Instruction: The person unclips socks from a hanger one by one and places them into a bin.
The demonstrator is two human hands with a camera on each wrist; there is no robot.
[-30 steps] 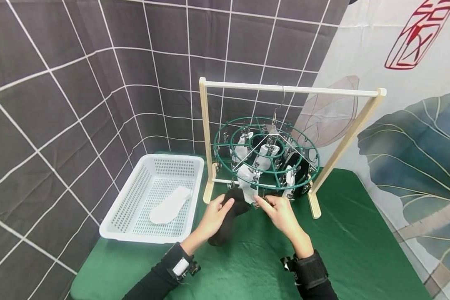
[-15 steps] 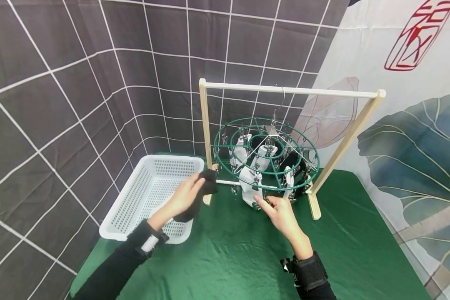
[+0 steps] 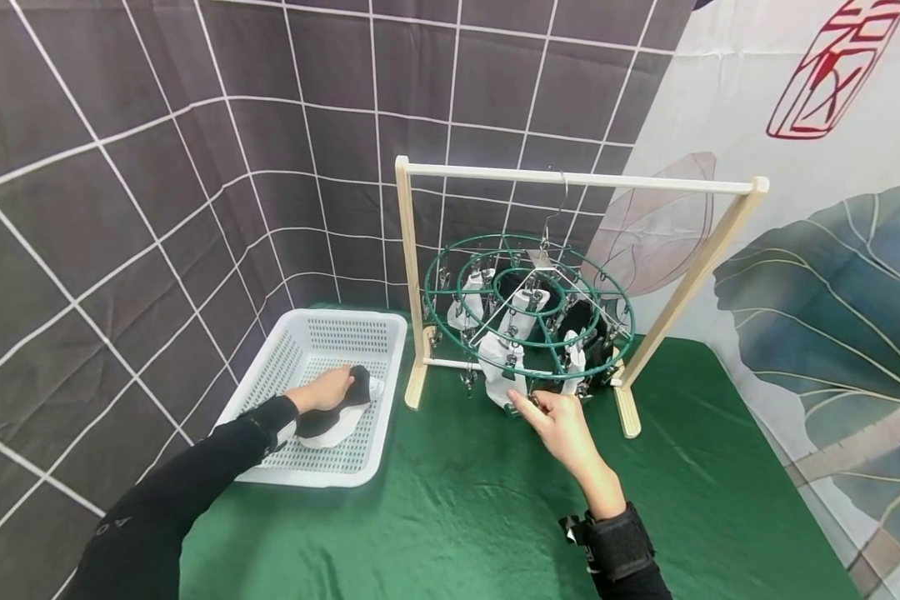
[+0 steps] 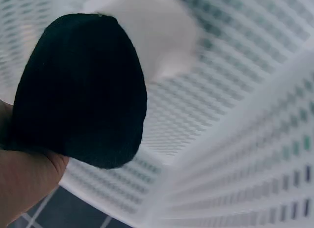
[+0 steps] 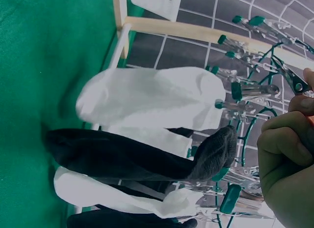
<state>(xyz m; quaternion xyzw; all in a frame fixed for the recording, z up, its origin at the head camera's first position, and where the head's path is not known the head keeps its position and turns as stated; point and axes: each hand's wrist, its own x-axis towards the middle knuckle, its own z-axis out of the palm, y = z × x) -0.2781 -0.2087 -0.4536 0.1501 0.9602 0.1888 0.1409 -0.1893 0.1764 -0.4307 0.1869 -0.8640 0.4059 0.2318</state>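
Note:
My left hand [image 3: 322, 390] is down inside the white plastic basket [image 3: 311, 479], holding a black sock [image 4: 81, 90]. Beneath that black sock lies a white sock [image 3: 337, 433] on the basket floor. At the front of the round green drying rack [image 3: 450, 335], my right hand [image 3: 562, 425] pinches a metal clip [image 5: 293, 81] between thumb and fingers. Close by that hand, a white sock [image 5: 152, 98] hangs from clips, with a dark sock [image 5: 117, 153] and other white and black socks hung beside it.
A wooden stand with a white crossbar [image 3: 487, 173] carries the rack by its hook. Several other metal clips [image 5: 245, 73] dangle from the rings. Green cloth [image 3: 450, 517] covers the table; a grey gridded curtain [image 3: 292, 125] stands behind.
My left hand has carried the black sock from beside the rack leftward and down into the basket, over the white sock. My right hand has stayed at the clip.

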